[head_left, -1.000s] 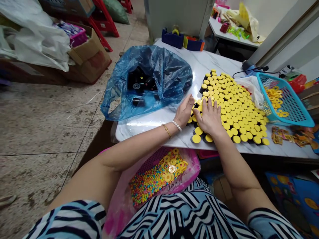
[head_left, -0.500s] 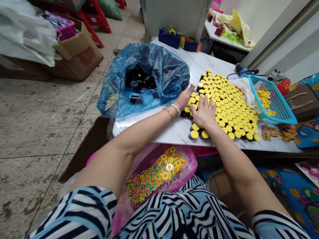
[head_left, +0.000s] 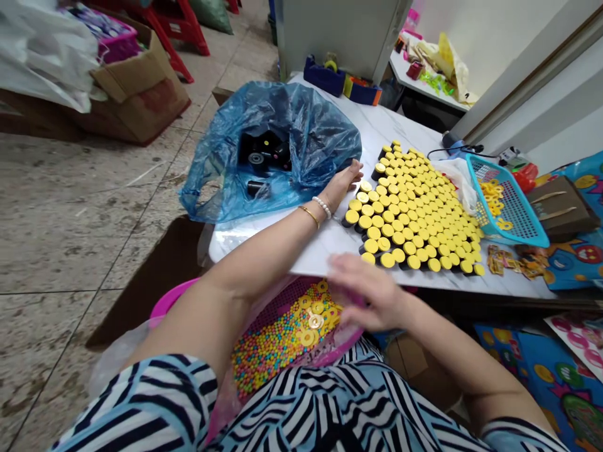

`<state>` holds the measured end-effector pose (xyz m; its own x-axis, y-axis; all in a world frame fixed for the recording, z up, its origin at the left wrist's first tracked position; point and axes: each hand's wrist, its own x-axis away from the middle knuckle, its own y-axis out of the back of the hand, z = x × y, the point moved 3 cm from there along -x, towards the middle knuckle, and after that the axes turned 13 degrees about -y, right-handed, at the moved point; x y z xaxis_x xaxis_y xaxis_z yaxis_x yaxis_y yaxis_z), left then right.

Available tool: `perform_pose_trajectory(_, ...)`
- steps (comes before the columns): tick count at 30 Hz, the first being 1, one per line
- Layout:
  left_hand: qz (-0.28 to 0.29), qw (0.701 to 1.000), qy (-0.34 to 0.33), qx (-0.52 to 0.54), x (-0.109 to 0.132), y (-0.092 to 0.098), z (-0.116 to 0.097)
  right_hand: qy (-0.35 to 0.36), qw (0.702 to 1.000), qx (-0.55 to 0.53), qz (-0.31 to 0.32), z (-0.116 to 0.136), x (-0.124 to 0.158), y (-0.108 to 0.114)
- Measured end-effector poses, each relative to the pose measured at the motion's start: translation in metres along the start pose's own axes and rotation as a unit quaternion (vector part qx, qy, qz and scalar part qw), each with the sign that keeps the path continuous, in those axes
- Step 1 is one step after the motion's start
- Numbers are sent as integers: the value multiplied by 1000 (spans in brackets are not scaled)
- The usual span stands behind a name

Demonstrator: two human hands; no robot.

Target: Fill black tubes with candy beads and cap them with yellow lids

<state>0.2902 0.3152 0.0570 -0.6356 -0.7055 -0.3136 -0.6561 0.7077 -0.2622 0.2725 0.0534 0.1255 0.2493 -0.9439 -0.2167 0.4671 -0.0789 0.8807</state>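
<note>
Black cylinders with yellow tops (head_left: 414, 207) stand upright, packed close together on the white table (head_left: 292, 242). My left hand (head_left: 343, 185) rests at their left edge, fingers stretched out and nothing in it, beside the blue plastic bag (head_left: 325, 141). Inside that bag lie several black containers (head_left: 266, 150). Blurred by motion, my right hand (head_left: 370, 292) hangs at the table's front edge, thumb apart from the fingers, with nothing visible in it. Below it, a pink basket (head_left: 172, 301) holds small coloured beads (head_left: 268, 351) and yellow ring-shaped pieces (head_left: 308, 336).
On the right of the table stands a turquoise basket (head_left: 527, 213) with yellow pieces, near a white plastic bag (head_left: 459, 182) and small wrapped packets (head_left: 513, 260). Tape dispensers (head_left: 325, 75) sit at the back. Cardboard boxes (head_left: 136, 94) stand on the floor at left.
My right hand has come off the yellow tops and moved back toward me, over the pink basket. My left hand has shifted slightly left, away from the group.
</note>
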Motion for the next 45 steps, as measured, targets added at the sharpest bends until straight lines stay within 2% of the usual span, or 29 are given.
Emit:
perform_pose_trajectory(1,4,1000,6,7,-1,0,-1,61,997,-34,37,8,5,-17)
perform_pose_trajectory(2,8,1000,13,15,-3,1,-2,92,992,-56,63,11,7,-32)
perform_pose_trajectory(4,16,999,35,34,-9,3,-5,85,991,-80,72,8,1,-55)
perform_pose_trajectory(6,27,997,53,44,-17,6,-7,41,994,-89,53,0,-12,-65)
perform_pose_trajectory(10,60,996,61,41,-41,6,-6,-32,995,-82,48,-12,-34,-62)
perform_pose_trajectory(13,85,994,52,38,-59,-5,0,-54,994,-76,63,-18,-46,-59)
perform_pose_trajectory(19,83,996,33,-2,-83,-26,15,-88,990,-103,40,-35,-66,-63)
perform_pose_trajectory(23,100,995,24,-17,-94,-28,22,-107,990,-95,3,-40,-71,-66)
perform_pose_trajectory(30,95,995,20,-2,-118,-28,36,-152,986,-63,-33,-42,-77,-66)
perform_pose_trajectory(37,125,989,-26,-73,-121,-37,32,-173,980,-90,-44,-48,-83,-64)
perform_pose_trajectory(45,139,989,7,-40,-118,-43,26,-180,977,-111,-42,-57,-91,-63)
